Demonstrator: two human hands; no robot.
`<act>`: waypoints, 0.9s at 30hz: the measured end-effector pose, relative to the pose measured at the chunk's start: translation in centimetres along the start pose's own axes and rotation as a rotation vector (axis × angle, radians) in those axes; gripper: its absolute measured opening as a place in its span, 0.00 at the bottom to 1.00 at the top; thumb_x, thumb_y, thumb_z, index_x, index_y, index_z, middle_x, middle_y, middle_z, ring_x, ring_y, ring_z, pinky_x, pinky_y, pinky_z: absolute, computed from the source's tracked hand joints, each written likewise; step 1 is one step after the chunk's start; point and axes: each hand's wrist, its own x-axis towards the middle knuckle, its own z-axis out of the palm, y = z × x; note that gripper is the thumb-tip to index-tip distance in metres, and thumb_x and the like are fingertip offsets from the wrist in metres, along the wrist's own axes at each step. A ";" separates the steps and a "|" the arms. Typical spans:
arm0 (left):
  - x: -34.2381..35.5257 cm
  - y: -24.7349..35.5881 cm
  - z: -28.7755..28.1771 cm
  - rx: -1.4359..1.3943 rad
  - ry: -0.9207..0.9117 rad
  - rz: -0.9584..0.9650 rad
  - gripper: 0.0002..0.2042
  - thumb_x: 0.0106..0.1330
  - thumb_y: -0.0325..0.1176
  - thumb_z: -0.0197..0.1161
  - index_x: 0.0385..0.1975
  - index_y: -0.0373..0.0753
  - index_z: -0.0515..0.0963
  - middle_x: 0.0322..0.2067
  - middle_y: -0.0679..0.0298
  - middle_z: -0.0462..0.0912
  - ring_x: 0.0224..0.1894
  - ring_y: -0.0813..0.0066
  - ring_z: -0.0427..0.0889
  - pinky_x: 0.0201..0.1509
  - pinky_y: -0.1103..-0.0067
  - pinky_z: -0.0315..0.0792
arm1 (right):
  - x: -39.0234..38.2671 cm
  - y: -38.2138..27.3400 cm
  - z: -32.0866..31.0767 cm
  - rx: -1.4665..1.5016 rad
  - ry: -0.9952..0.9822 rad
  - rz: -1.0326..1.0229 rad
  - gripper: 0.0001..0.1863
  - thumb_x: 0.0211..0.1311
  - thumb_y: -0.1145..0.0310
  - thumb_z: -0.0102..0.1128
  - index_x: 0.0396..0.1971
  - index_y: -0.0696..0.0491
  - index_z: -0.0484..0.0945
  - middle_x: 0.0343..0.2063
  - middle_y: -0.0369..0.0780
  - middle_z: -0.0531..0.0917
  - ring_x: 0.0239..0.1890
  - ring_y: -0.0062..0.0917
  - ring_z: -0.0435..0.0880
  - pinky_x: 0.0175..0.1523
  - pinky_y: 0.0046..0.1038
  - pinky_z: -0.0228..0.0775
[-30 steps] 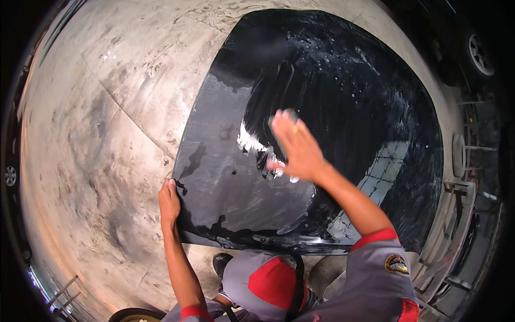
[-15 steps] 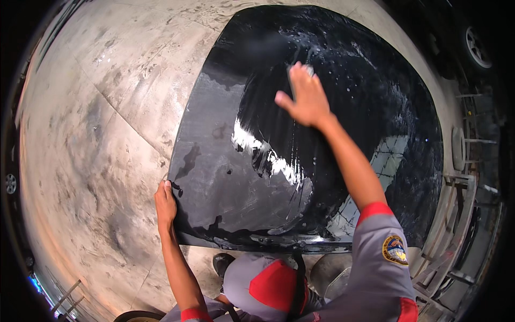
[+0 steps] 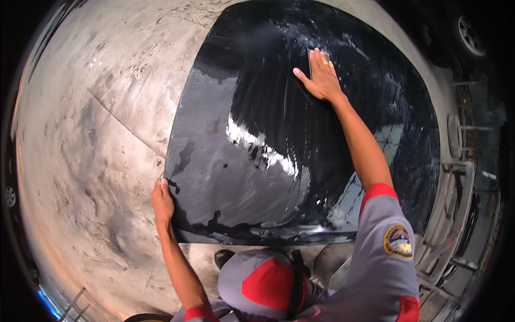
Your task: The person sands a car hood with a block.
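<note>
A small pad [image 3: 313, 55] shows only at the fingertips of the flat, open right hand [image 3: 321, 79] on the wet black panel [image 3: 279, 161]. The left hand [image 3: 162, 202] grips the panel's near-left edge, above stained concrete floor [image 3: 91, 134].

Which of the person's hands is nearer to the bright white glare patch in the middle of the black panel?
Right. The right hand lies flat on the black panel above the glare patch; the left hand grips the panel's lower left edge.
</note>
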 end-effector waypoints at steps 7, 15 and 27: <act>0.2 -1.1 0.3 -0.006 0.000 -0.038 0.19 0.81 0.40 0.46 0.35 0.28 0.72 0.27 0.44 0.74 0.29 0.52 0.70 0.39 0.63 0.68 | -11.2 -0.1 -1.5 -0.039 -0.216 -0.189 0.55 0.67 0.31 0.46 0.77 0.62 0.46 0.78 0.52 0.47 0.81 0.44 0.42 0.80 0.47 0.33; 0.2 -2.0 0.1 -0.043 -0.018 0.007 0.19 0.81 0.40 0.47 0.34 0.28 0.71 0.25 0.46 0.72 0.28 0.55 0.68 0.38 0.64 0.67 | -11.4 0.3 -2.2 -0.043 -0.123 -0.103 0.54 0.68 0.30 0.42 0.76 0.62 0.48 0.78 0.53 0.48 0.81 0.44 0.43 0.81 0.46 0.35; 0.1 -2.1 0.3 0.042 0.007 -0.002 0.20 0.82 0.41 0.45 0.36 0.27 0.72 0.28 0.52 0.74 0.32 0.64 0.70 0.43 0.69 0.68 | -12.4 5.7 -2.8 -0.022 0.005 0.018 0.51 0.69 0.33 0.47 0.76 0.61 0.51 0.77 0.53 0.51 0.80 0.45 0.46 0.80 0.46 0.36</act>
